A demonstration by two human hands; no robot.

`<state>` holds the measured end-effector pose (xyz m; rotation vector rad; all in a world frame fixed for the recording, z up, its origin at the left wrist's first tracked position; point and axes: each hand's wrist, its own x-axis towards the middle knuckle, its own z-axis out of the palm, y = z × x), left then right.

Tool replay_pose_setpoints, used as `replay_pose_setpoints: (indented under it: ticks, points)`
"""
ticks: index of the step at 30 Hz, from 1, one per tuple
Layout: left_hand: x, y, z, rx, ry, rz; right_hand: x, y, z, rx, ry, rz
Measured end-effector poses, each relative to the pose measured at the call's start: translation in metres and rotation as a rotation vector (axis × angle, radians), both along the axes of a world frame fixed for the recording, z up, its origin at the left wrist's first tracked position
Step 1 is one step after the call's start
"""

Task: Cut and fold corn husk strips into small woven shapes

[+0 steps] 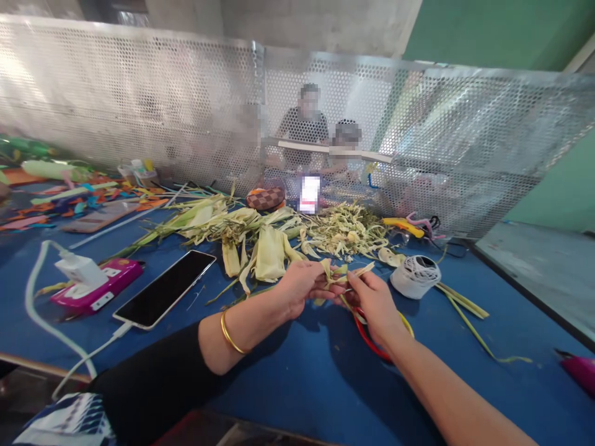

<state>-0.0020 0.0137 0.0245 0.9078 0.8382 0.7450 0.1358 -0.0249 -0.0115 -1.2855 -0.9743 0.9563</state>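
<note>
My left hand (304,285) pinches a pale green corn husk strip (337,271) from the left side. On its other side my right hand (372,303) grips the same husk between thumb and fingers. Some of the husk is hidden by my fingers. Beneath my right hand lies a red and yellow ring (372,348) on the blue table (297,384). Whole corn husks (270,254) are spread just beyond my left hand, and a heap of shredded husk (348,230) sits behind both hands. A roll of white string (415,277) stands right of my right hand.
A phone (165,290) on a charging cable and a magenta power strip (98,285) with a white plug lie at left. Yellow-handled scissors (403,227) rest at the back right. A perforated metal screen (186,105) borders the table, with people behind it.
</note>
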Motion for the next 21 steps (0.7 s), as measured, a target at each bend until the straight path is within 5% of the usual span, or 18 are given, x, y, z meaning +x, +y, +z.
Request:
replay_pose_setpoints:
  ticks: [3,13,21]
  points:
    - [0.000,0.001,-0.001,0.046,0.042,-0.028,-0.005,0.000,0.001,-0.129,0.129,0.003]
    - [-0.003,0.002,-0.004,0.177,0.025,-0.081,-0.006,-0.003,0.013,-0.168,0.211,-0.027]
    - [-0.003,0.011,-0.007,0.276,0.123,0.224,-0.008,-0.010,0.014,-0.134,0.054,0.091]
